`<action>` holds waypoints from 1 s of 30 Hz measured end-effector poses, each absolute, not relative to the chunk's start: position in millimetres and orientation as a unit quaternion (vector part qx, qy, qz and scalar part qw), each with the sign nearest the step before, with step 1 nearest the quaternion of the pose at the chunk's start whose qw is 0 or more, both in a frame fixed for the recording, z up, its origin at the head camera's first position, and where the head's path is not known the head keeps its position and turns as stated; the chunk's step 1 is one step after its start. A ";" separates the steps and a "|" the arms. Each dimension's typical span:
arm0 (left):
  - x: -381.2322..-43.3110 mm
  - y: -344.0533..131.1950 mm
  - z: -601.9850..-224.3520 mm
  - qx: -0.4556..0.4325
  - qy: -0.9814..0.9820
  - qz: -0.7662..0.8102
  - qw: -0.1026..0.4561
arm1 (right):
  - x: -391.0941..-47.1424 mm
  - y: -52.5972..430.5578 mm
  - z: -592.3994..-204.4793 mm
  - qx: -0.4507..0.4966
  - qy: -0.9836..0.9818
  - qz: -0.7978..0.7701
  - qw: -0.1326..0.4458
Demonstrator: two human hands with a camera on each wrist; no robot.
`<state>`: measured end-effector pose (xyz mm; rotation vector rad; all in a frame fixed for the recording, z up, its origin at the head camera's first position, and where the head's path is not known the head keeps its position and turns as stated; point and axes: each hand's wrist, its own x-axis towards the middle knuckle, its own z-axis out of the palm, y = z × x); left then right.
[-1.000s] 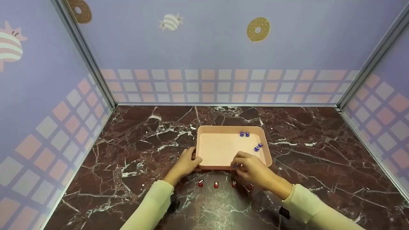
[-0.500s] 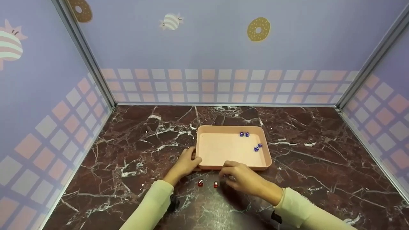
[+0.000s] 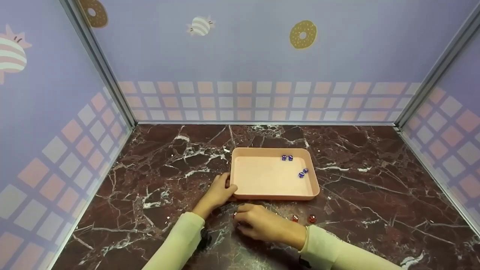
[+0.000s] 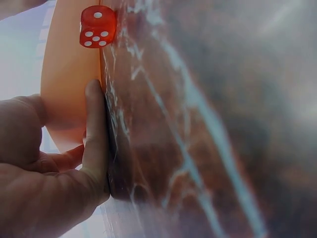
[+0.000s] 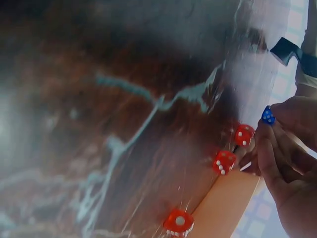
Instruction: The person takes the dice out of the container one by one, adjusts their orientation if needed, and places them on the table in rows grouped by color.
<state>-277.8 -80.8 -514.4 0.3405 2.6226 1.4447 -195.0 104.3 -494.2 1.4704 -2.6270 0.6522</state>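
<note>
A peach tray point(image 3: 270, 172) has several blue dice point(image 3: 301, 174) along its back and right side. My left hand point(image 3: 219, 189) grips the tray's front left corner, its thumb on the rim. In the right wrist view, my right hand point(image 5: 292, 153) pinches a small blue die point(image 5: 268, 115) between thumb and finger. In the head view the right hand point(image 3: 258, 223) is over the table just in front of the tray. Red dice point(image 3: 295, 218) stand in front of the tray; some are hidden behind the right hand. A red die point(image 4: 98, 27) shows clearly in the left wrist view.
Dark red marbled table point(image 3: 168, 168) surrounds the tray. Purple printed panels point(image 3: 247, 56) enclose the back and both sides. Dark bands point(image 3: 204, 239) sit at the sleeves.
My right hand has moved left and slightly toward me, from the tray's front rim to the row of red dice. Two red dice on the right are uncovered. The left hand stays put.
</note>
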 end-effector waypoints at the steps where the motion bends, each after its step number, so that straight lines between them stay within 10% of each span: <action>1: -277.6 -80.5 -514.2 0.113 0.867 0.481 0.066 | -194.3 102.4 -495.2 0.481 -0.851 0.209 0.027; 30: -279.0 -81.5 -516.4 0.117 0.870 0.475 0.067 | -200.4 108.3 -491.8 0.499 -0.846 0.183 0.049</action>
